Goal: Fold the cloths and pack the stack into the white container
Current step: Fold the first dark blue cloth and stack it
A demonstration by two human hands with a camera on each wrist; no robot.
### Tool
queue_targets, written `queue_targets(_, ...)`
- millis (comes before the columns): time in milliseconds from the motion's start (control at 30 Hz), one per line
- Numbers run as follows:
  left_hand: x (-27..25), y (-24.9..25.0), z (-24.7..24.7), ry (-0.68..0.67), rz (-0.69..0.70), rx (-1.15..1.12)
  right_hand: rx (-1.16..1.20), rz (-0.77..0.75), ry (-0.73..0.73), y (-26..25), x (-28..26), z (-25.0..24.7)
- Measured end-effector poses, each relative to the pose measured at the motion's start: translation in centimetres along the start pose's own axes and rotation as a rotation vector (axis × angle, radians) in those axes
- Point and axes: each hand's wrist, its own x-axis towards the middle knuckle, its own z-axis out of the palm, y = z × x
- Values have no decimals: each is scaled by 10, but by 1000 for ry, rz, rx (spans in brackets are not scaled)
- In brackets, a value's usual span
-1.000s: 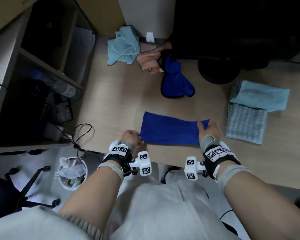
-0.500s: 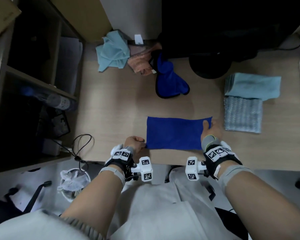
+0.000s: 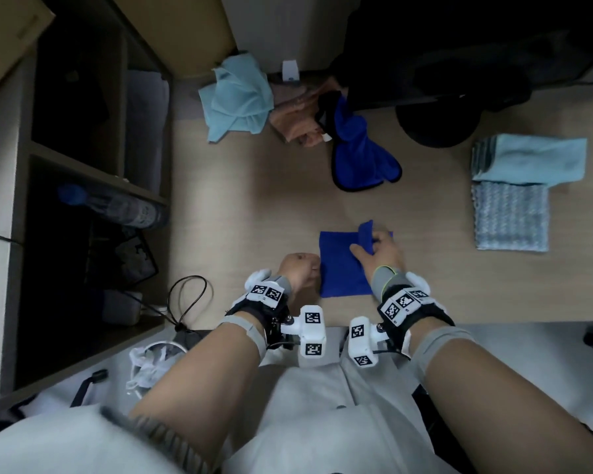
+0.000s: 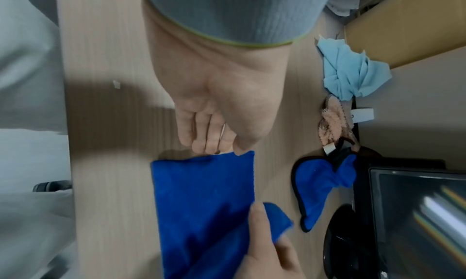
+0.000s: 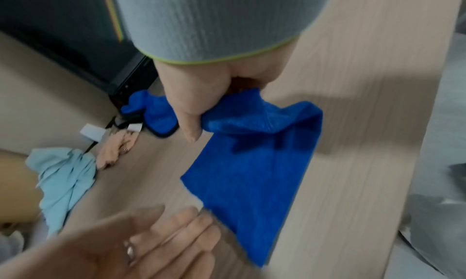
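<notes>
Blue cloth point(image 3: 343, 268) lies on the desk point(image 3: 254, 206) near its front edge, right in front of the person. Part-folded: visible shape is a rectangle, long axis running front-to-back on the desk, short sides toward the person and the far wall. Its right end is lifted and doubled over toward the left, so a raised flap stands above the flat part.

Right hand point(image 3: 379, 253) has that flap pinched, thumb on one side and curled fingers on the other; the right wrist view shows the fabric bunched in the grip. Left hand point(image 3: 298, 270) sits at the cloth's left edge, touching it. In the left wrist view its fingers are curled under with the tips at the edge; the right wrist view is blurred and shows them looser. Cannot tell if it is pinching the edge or just resting there.

Counts, all relative to the blue cloth:
- Unfolded pile, far side toward the wall: 3 cloths. One light blue cloth point(image 3: 235, 100), one peach cloth point(image 3: 297, 121), one blue cloth with black trim point(image 3: 363, 155); peach one sits between the other two, touching both.
- Folded cloths, right and farther back: 2 showing. A light blue folded cloth point(image 3: 531, 159) lies partly over a grey patterned cloth point(image 3: 510, 220). Layered edges show at the left of the light blue one, count unclear.
- Black round base point(image 3: 439, 121) between the pile and the folded cloths.
- Left of the desk: shelf unit point(image 3: 93, 172) with 1 plastic bottle point(image 3: 117, 206) lying on its side.
</notes>
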Motion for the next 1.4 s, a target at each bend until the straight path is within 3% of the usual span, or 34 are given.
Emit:
queue_targets(100, 5, 0, -4, -47, -14, -38, 107, -10, -235, -11, -12, 27)
queue_targets(167, 9, -1, -6, -64, -27, -36, 182, 0, -291, -14, -15, 34)
queue_targets(333, 13, -3, -1, -27, 6, 29, 219, 134, -106, 4, 2, 8)
queue_targets(433, 10, -5, 8, -9, 2, 79, 35, 139, 6, 22, 7, -12)
queue_targets(500, 6, -8, 19, 19, -9, 124, -27, 157, 2, 30, 11, -24)
queue_targets(700, 1, -23, 33, 106, -13, 207, -302, 329, -307, 43, 16, -17)
queue_targets(833, -2, -27, 28, 182, 23, 271, -249, 332, -375, 50, 15, -13)
queue_targets(967, -3, -20, 29, 278, 0, 339, -64, 487, -514, 58, 11, -23)
queue_targets(1100, 0, -5, 40, 309, 38, 325, -48, 456, -422, 58, 16, -34)
queue_targets(1200, 8, 7, 47, 287, 49, 389, 66, 493, -594, 54, 10, -35)
queue_targets(1267, 13, 11, 46, 263, 35, 423, 18, 527, -658, 47, 5, -34)
queue_targets(1300, 16, 11, 44, 256, 29, 433, -32, 510, -603, 44, 7, -34)
queue_targets(1400, 22, 8, 35, 254, 24, 416, -198, 416, -257, 35, 20, -36)
